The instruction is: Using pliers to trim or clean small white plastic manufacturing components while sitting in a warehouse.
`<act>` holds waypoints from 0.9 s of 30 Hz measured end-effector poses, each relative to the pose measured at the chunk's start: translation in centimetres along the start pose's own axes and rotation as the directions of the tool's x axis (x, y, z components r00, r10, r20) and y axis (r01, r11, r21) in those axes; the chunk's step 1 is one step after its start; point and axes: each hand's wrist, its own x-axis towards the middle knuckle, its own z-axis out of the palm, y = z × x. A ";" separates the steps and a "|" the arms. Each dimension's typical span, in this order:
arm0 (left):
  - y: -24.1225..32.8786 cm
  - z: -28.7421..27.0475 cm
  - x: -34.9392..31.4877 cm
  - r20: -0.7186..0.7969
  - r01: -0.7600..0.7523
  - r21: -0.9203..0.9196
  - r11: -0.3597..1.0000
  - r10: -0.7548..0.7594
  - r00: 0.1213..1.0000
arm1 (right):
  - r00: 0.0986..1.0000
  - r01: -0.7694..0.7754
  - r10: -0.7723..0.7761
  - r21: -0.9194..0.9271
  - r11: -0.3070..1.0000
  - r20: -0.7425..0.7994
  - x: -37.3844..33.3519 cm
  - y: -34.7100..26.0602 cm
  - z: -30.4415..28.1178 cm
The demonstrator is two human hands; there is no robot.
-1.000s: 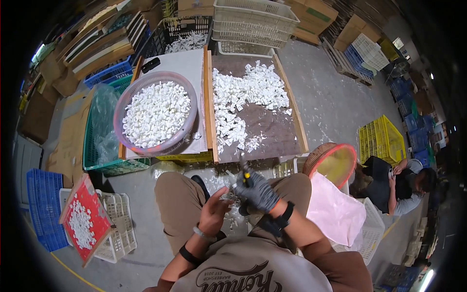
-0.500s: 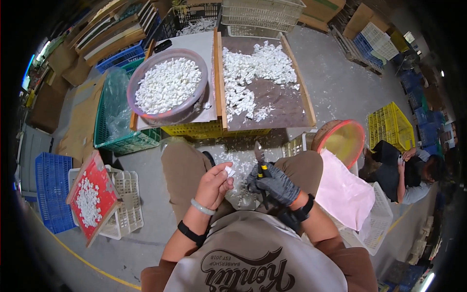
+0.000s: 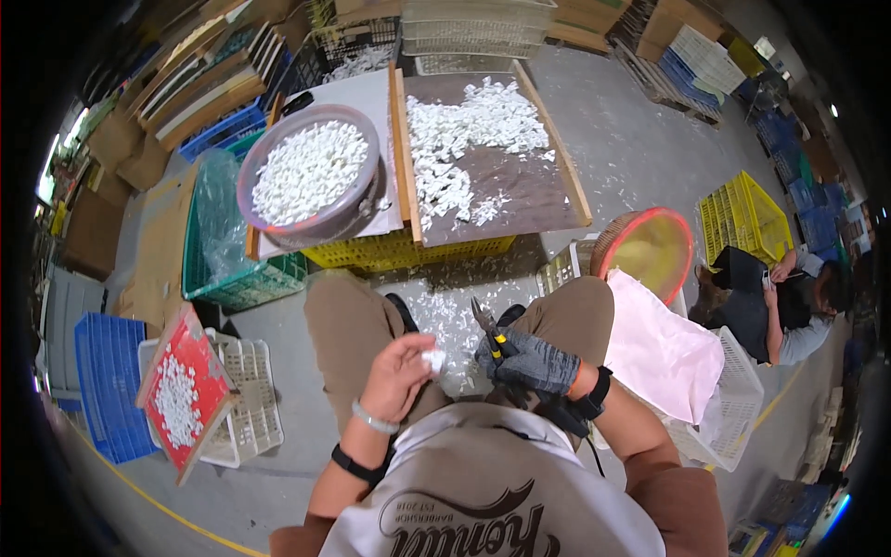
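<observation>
Sitting well to the left of the bare left hand (image 3: 394, 376), a red board (image 3: 192, 332) holds little white pieces; it looks tilted, so a bump from that arm could make some slide off. Ahead and a bit left of that hand, a round basket (image 3: 357, 198) is heaped with white pieces, and a knock could spill the top ones. The left hand's fingertips are pinched on one small white piece (image 3: 432, 360), right at their ends, so a loose pinch could drop it. Down between the two hands, white scraps (image 3: 455, 316) lie on the floor, and a dropped piece could get lost there. Just right of the piece are pliers (image 3: 492, 332), with the gloved right hand (image 3: 543, 365) wrapped round their black and yellow handles. I can't tell if the blades are apart. The left fingers have no glove, so blades closing too near could nip them.
</observation>
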 end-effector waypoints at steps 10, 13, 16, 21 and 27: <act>-2.8 -1.9 -3.0 -0.091 0.118 0.112 0.987 -0.108 0.990 | 0.966 0.254 -0.250 0.353 0.900 -0.057 -0.8 1.8 -1.3; -2.5 -1.4 -3.2 -0.094 0.142 0.116 0.983 -0.131 0.987 | 0.974 0.228 -0.209 0.337 0.914 -0.090 0.4 2.3 -1.9; -2.7 -1.4 -2.6 -0.108 0.171 0.112 0.979 -0.159 0.981 | 0.958 0.277 -0.257 0.184 0.943 -0.126 0.6 2.3 -3.1; -2.0 -0.1 -0.4 -0.140 0.203 0.028 0.979 -0.197 0.970 | 0.956 0.290 -0.257 0.318 0.903 -0.142 1.3 3.2 -3.6; -2.5 1.0 0.3 -0.099 0.198 0.055 0.979 -0.192 0.976 | 0.933 0.348 -0.276 0.383 0.856 -0.230 0.1 2.6 -3.8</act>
